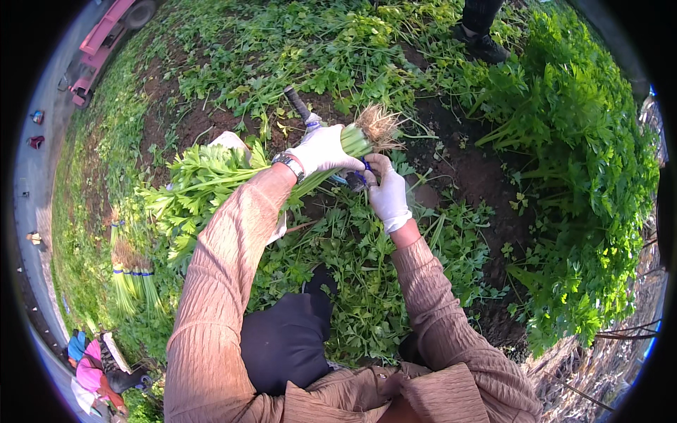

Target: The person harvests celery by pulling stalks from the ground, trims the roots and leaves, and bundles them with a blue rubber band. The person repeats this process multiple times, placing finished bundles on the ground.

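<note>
My left hand [327,150], in a pale glove, grips a bunch of celery [355,140] just below its roots [380,126]. The leafy tops [198,185] stretch to the left under my forearm. Blue tape [366,165] shows between my two hands; my right hand [386,186], gloved too, pinches it with thumb and fingers beside the stalks. A rod-like handle with dark wrapping [297,103] sticks up behind my left hand, with blue bands near its lower end; what it belongs to is hidden.
Standing celery [582,174] lines the right side. Loose leaves and stalks [359,275] cover the soil. Bundles with blue bands [132,273] lie at the left. A person's shoe [484,46] is at the top right, a pink vehicle [98,50] at the top left, and people sit at the lower left.
</note>
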A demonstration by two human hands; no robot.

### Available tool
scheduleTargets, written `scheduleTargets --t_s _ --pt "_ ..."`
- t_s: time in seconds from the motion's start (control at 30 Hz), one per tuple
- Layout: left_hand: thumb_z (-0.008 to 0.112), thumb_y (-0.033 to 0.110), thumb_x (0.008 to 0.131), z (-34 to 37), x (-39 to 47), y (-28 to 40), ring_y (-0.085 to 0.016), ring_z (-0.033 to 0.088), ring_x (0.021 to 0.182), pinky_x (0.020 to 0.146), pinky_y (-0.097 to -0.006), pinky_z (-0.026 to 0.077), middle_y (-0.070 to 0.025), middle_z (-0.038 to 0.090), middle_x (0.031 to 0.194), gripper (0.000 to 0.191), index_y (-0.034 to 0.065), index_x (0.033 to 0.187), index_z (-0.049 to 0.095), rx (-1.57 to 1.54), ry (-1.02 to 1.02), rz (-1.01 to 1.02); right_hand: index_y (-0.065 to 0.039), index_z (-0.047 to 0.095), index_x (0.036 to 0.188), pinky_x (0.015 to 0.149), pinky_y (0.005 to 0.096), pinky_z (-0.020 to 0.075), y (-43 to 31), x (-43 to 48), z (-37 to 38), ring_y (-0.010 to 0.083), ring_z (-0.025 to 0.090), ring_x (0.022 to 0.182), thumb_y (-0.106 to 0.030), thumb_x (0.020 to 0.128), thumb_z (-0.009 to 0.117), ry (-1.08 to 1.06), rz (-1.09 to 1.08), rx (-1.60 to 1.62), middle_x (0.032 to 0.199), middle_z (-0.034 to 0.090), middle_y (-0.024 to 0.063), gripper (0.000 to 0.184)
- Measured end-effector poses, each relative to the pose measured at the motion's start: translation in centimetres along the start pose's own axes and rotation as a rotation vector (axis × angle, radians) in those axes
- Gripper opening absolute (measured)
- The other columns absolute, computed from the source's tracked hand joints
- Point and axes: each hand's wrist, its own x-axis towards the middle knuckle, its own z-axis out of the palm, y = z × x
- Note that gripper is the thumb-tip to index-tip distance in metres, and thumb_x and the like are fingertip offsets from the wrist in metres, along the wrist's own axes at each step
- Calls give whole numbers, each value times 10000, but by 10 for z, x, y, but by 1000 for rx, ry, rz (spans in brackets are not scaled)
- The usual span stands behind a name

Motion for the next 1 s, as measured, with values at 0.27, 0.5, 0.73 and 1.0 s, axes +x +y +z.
scheduleTargets --t_s 0.27,0.5,0.73,1.0 --pt "792 468 696 -4 -8 30 -182 654 990 888 -306 504 -63 672 1063 584 28 1014 575 215 87 -140 -57 443 1308 773 315 555 34 -8 8 229 686 968 34 928 534 -39 243 216 1223 621 182 402" --pt "774 522 627 -6 -17 47 -308 672 843 816 -381 534 -132 682 934 614 66 1003 611 462 121 -201 -18 385 1431 1048 444 435 62 114 -17 298 513 1244 -256 988 468 -406 628 1195 1376 507 174 510" --pt "679 557 702 -9 -14 47 -316 665 882 823 -393 520 -161 675 944 597 42 998 618 523 86 -196 -9 568 1186 912 332 522 -81 150 -34 209 674 964 -109 954 575 -932 46 886 1068 660 109 253" --pt "706 675 626 -9 -15 55 -338 665 910 854 -406 516 -146 694 1008 723 90 1046 644 513 52 -267 13 545 1223 576 165 344 -84 -42 -51 18 383 617 -191 982 484 -182 219 729 774 503 -42 322"
